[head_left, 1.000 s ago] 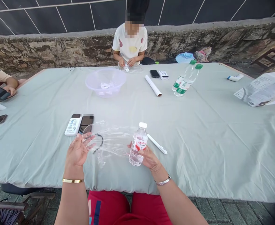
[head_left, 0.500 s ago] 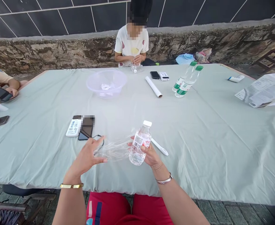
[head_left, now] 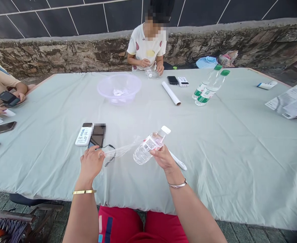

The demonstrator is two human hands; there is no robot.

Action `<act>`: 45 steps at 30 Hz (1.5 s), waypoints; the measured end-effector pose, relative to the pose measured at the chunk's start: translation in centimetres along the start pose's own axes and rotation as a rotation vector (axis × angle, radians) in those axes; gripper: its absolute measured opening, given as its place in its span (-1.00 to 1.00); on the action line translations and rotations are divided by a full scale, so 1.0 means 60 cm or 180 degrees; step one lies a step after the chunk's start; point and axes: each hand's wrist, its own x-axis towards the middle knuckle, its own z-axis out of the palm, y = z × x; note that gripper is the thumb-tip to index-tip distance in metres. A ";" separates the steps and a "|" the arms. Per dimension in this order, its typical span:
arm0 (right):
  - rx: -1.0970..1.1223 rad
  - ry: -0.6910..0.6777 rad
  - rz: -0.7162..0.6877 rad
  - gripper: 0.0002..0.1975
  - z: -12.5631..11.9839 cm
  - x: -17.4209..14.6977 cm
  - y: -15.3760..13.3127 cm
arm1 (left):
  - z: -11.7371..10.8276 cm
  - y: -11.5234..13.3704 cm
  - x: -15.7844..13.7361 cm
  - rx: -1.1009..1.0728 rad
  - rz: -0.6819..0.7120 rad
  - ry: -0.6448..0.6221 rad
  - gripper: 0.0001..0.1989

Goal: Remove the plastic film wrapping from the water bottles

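Right hand (head_left: 163,157) grips the tilted water bottle (head_left: 150,145); left hand (head_left: 91,164) apparently pinches the stretched plastic film (head_left: 122,150) tight.

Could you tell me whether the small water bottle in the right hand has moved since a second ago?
Yes. The bottle, upright before, now tilts with its cap toward the far right, above the white pen lying on the tablecloth.

Four plastic bottles: one white-capped bottle (head_left: 150,146) held above the tabletop's near edge, two green-capped bottles (head_left: 208,88) toward the far right corner, one small bottle (head_left: 151,73) at the far edge. One clear bowl (head_left: 119,88). One cardboard tube (head_left: 171,93). One sheet of clear film (head_left: 120,151). Two white pens: one pen (head_left: 178,161) near the near edge, another (head_left: 266,85) at the right edge. Three people besides the wearer's own hands.
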 end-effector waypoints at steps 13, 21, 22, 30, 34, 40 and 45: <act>-0.1759 0.1409 -0.0836 -0.34 -0.036 0.039 0.027 | -0.033 0.013 -0.042 -0.2710 -0.0336 -0.1011 -0.63; -0.2259 0.1635 -0.1079 -0.20 -0.021 -0.031 0.000 | -0.045 0.048 -0.061 -0.3257 0.0258 -0.2088 -0.51; -0.2328 0.1533 -0.1197 -0.29 -0.008 -0.050 -0.006 | -0.045 0.051 -0.063 -0.3377 0.0250 -0.2184 -0.58; -0.2387 -0.1445 -0.0277 -0.64 0.090 -0.077 0.019 | -0.028 0.084 -0.061 -0.4804 0.0057 -0.1733 -0.65; -0.3507 -0.1366 0.0183 -0.82 0.091 -0.085 0.026 | 0.003 0.107 -0.038 -0.4891 -0.0693 0.0003 -0.61; -0.4040 -0.1241 -0.0556 -0.84 0.099 -0.098 -0.041 | 0.040 0.117 -0.038 -0.3087 0.0026 -0.0404 -0.86; -0.2353 0.0287 -0.0744 -0.74 0.090 -0.059 -0.013 | 0.037 0.108 -0.047 -0.4575 -0.0107 -0.1433 -0.74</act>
